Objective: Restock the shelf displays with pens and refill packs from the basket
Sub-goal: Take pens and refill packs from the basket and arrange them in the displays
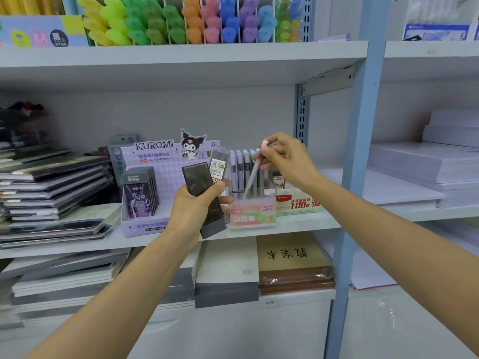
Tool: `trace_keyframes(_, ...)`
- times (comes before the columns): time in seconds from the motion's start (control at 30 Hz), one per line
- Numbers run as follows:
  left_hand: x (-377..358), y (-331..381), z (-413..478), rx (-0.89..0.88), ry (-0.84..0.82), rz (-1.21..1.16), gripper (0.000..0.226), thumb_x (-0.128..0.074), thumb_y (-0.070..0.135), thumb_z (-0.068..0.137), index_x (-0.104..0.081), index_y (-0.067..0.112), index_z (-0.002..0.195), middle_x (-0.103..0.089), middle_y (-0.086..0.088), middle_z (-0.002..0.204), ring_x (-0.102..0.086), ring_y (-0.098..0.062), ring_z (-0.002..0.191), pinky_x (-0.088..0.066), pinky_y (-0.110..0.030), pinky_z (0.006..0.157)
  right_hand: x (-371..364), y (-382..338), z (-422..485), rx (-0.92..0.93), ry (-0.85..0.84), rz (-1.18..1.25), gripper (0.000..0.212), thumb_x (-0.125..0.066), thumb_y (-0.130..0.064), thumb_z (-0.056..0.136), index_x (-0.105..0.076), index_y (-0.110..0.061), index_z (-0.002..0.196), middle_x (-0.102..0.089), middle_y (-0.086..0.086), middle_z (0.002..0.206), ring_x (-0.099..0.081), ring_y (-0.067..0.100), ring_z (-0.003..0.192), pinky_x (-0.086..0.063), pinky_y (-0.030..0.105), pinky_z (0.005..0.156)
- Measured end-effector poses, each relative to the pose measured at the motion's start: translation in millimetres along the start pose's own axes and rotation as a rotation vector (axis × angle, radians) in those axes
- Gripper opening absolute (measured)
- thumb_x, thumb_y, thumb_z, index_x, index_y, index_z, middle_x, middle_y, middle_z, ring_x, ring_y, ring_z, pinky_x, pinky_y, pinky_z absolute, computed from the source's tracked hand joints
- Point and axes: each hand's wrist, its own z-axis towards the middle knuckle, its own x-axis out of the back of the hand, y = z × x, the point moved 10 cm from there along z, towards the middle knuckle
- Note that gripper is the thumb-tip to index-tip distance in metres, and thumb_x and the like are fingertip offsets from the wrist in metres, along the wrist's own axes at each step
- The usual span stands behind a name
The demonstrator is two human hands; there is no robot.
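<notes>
My left hand (197,203) grips two flat dark refill packs (202,193), fanned upright in front of the purple Kuromi display box (155,161). The rear pack (219,164) is clear with a red and white label. My right hand (282,161) pinches a slim pale pen (252,177) by its pink-capped top, tip down into the clear Fruit Soda display box (252,213), where several similar pens stand. No basket is in view.
A red and white refill box (298,202) stands right of the Fruit Soda box. Notebook stacks (51,182) fill the shelf's left. Coloured highlighters (181,19) line the shelf above. A blue upright post (363,125) rises at right, with white paper stacks (427,164) beyond.
</notes>
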Motion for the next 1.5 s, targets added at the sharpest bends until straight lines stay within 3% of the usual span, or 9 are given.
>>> trace_keyframes(0.43,0,-1,-1,0.011,-0.02,-0.004,0.006,-0.072,0.024,0.085,-0.07,0.027,0.09,-0.077,0.001,0.084,-0.074,-0.018,0.073,-0.06,-0.031,0.058,-26,0,9,-0.022,-0.136,-0.07,0.015,-0.059,-0.013,0.095,-0.054,-0.008,0.109,-0.073,0.015,0.084,-0.072,0.022,0.075,-0.06,0.028,0.07)
trace_keyframes(0.57,1,-1,-1,0.021,-0.033,0.001,0.007,-0.073,0.023,0.085,-0.071,0.025,0.091,-0.077,0.0,0.086,-0.074,-0.018,0.073,-0.058,-0.028,0.055,-30,-3,12,0.06,-0.016,-0.28,0.014,-0.071,-0.021,0.087,-0.059,-0.015,0.092,-0.07,0.001,0.077,-0.068,0.016,0.065,-0.057,0.03,0.062)
trace_keyframes(0.73,6,-1,-2,0.033,-0.001,0.036,0.014,-0.074,0.021,0.085,-0.069,0.015,0.096,-0.074,-0.006,0.071,-0.069,-0.016,0.061,-0.056,-0.027,0.056,-29,-3,15,0.056,0.013,-0.513,0.013,-0.074,-0.028,0.083,-0.069,-0.017,0.088,-0.058,-0.002,0.08,-0.05,0.011,0.07,-0.049,0.04,0.072)
trace_keyframes(0.83,3,-1,-5,0.05,-0.021,0.039,0.02,-0.074,0.021,0.084,-0.068,0.011,0.1,-0.074,-0.01,0.07,-0.068,-0.017,0.059,-0.056,-0.027,0.057,-24,-17,11,0.067,-0.001,-0.457,0.021,-0.064,-0.037,0.091,-0.073,-0.02,0.1,-0.056,-0.013,0.082,-0.051,0.003,0.074,-0.047,0.032,0.072)
trace_keyframes(0.9,-1,1,-7,0.06,-0.036,0.039,0.02,-0.075,0.02,0.083,-0.067,0.009,0.099,-0.074,-0.01,0.07,-0.069,-0.017,0.058,-0.055,-0.026,0.055,-27,-28,3,0.063,-0.081,-0.224,0.029,-0.058,-0.041,0.093,-0.067,-0.024,0.115,-0.062,-0.017,0.09,-0.059,0.001,0.079,-0.047,0.023,0.071)
trace_keyframes(1.03,-15,6,-15,0.064,-0.077,0.027,0.021,-0.076,0.016,0.081,-0.067,0.011,0.099,-0.075,-0.008,0.075,-0.072,-0.018,0.063,-0.055,-0.022,0.055,-43,-35,-16,0.011,-0.332,0.054,0.019,-0.063,-0.022,0.093,-0.07,-0.016,0.109,-0.074,-0.001,0.089,-0.067,0.009,0.075,-0.053,0.019,0.065)
trace_keyframes(1.2,-6,7,-18,0.103,0.01,-0.045,0.012,-0.072,0.013,0.084,-0.068,0.01,0.095,-0.077,-0.006,0.081,-0.073,-0.017,0.065,-0.056,-0.025,0.053,-8,-23,-23,-0.091,-0.217,0.209,0.016,-0.062,-0.012,0.093,-0.061,-0.012,0.109,-0.075,0.009,0.086,-0.071,0.02,0.077,-0.058,0.025,0.069)
trace_keyframes(1.4,-13,14,-19,0.06,0.04,0.032,0.017,-0.078,0.018,0.079,-0.068,0.009,0.089,-0.072,-0.006,0.065,-0.066,-0.014,0.053,-0.053,-0.021,0.051,-7,-21,-43,-0.069,-0.382,0.013,0.014,-0.069,-0.021,0.089,-0.069,-0.013,0.1,-0.074,0.004,0.091,-0.069,0.015,0.086,-0.056,0.024,0.077)
trace_keyframes(1.5,-26,15,-18,0.045,0.0,0.076,0.024,-0.08,0.021,0.077,-0.07,0.008,0.094,-0.073,-0.008,0.068,-0.066,-0.015,0.057,-0.054,-0.025,0.056,-15,-29,-49,-0.031,-0.464,-0.063,0.03,-0.07,-0.021,0.087,-0.066,-0.023,0.117,-0.072,0.004,0.094,-0.069,0.013,0.09,-0.055,0.024,0.087)
